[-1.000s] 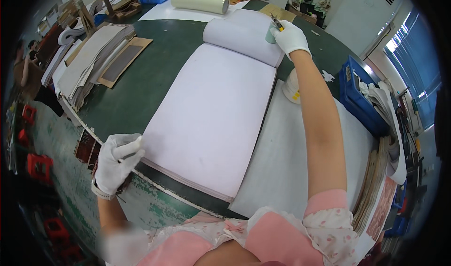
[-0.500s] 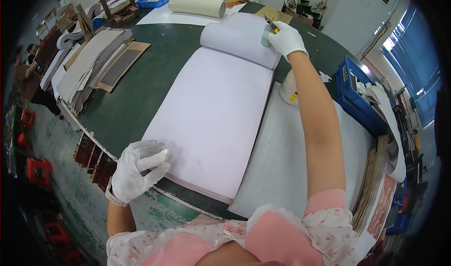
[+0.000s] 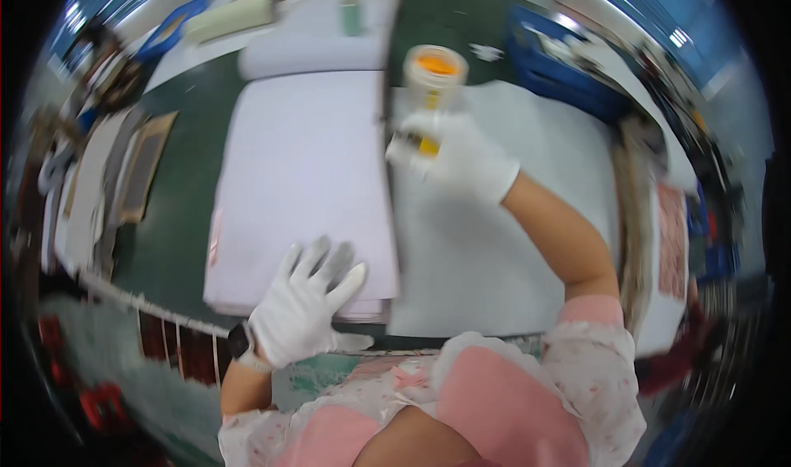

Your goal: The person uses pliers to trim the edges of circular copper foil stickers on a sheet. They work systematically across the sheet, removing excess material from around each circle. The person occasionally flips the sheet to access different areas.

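— What's unclear?
— The tip of the yellow-and-black tool (image 3: 428, 146), gripped in the white-gloved right hand (image 3: 470, 160)
— And the white paper stack (image 3: 305, 166)?
— On the green desk (image 3: 185, 166), lengthwise away; white-gloved left hand (image 3: 298, 314) atop, fingers spread

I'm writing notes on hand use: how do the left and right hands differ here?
The left hand is spread with no tool; the right hand is curled around a black-and-yellow tool.
The left is over the paper stack's near edge; the right is over the gray sheet.
Both wear white gloves.
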`<action>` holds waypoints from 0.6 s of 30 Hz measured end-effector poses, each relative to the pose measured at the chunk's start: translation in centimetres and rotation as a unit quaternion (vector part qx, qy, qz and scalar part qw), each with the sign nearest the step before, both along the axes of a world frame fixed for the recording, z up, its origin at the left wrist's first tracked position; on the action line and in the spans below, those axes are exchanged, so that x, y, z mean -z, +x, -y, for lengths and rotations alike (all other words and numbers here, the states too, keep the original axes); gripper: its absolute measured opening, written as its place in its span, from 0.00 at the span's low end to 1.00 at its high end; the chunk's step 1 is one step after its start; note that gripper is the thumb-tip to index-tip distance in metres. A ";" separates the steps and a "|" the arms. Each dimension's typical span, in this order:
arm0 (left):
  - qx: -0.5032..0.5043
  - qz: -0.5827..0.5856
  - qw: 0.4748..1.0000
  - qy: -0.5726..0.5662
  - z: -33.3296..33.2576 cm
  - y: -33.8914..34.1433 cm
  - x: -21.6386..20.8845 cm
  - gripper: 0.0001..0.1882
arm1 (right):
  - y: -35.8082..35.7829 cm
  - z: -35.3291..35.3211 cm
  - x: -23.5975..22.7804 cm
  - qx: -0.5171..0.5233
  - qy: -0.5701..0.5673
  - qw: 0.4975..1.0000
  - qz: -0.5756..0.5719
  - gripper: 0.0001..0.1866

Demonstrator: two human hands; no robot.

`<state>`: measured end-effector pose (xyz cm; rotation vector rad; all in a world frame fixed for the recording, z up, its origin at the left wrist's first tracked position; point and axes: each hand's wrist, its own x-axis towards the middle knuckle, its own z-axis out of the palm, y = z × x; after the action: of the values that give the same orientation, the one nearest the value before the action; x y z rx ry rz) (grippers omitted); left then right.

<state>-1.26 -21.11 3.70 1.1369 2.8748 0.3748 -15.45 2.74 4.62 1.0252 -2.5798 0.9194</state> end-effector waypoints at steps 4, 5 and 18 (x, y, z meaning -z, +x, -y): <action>-0.031 -0.029 0.994 0.106 -0.8 1.0 2.6 0.38 | 11.4 -8.3 -1.5 0.169 -0.018 0.973 0.157 0.13; -0.069 -0.035 0.991 0.110 -0.8 1.6 2.9 0.38 | 13.7 -10.1 -1.5 0.215 -0.058 0.959 0.176 0.13; -0.132 -0.063 0.986 0.085 -2.0 0.6 5.2 0.13 | 36.7 -50.8 1.5 0.778 -0.398 0.475 0.103 0.06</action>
<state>-0.68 -19.11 -1.51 0.8250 3.1678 0.5870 21.25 53.58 3.09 -1.5400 -1.4936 1.1669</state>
